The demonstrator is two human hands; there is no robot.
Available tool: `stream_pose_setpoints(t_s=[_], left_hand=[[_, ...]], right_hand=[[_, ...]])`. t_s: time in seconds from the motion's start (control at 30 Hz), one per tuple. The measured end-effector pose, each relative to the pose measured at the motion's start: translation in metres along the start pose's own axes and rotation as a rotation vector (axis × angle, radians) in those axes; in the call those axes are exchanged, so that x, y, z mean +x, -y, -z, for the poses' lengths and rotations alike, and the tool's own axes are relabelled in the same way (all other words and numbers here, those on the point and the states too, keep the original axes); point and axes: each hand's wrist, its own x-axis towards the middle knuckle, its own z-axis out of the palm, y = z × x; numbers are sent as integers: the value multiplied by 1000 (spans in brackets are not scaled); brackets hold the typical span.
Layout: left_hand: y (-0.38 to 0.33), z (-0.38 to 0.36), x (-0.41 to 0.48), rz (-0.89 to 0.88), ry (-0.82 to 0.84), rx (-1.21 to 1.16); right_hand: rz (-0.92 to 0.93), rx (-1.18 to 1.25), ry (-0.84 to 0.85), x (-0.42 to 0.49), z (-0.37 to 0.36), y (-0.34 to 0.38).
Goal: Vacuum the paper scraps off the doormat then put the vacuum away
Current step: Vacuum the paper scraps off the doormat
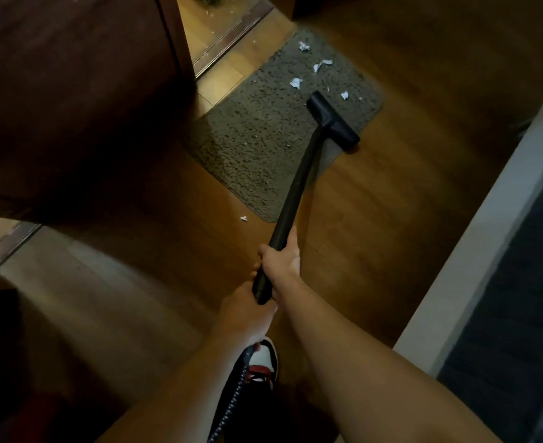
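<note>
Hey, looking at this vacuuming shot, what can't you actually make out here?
All in the head view:
- Vacuum body: cut off by the bottom edge; only the hose leads out of view.
- Under the floor head: any paper scraps beneath it on the doormat are hidden.
- Left hand fingers: wrapped behind the wand.
- Shoe: partly covered by the left forearm.
- Small specks on the doormat: too small to identify.
</note>
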Motion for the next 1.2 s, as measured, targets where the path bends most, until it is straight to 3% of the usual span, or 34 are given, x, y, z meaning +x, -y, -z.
stream_pose_setpoints(t_s=[0.53,0.8,1.2], left_hand=[[78,35,-41,-77,10,-85],[147,93,-77,26,35,64],[201,144,-80,43,-37,-2]], right_hand=[[-27,-44,25,-58,-58,-53],[-43,-31,18,-108,-128,-96],[-75,-34,106,-131,-197,-110]])
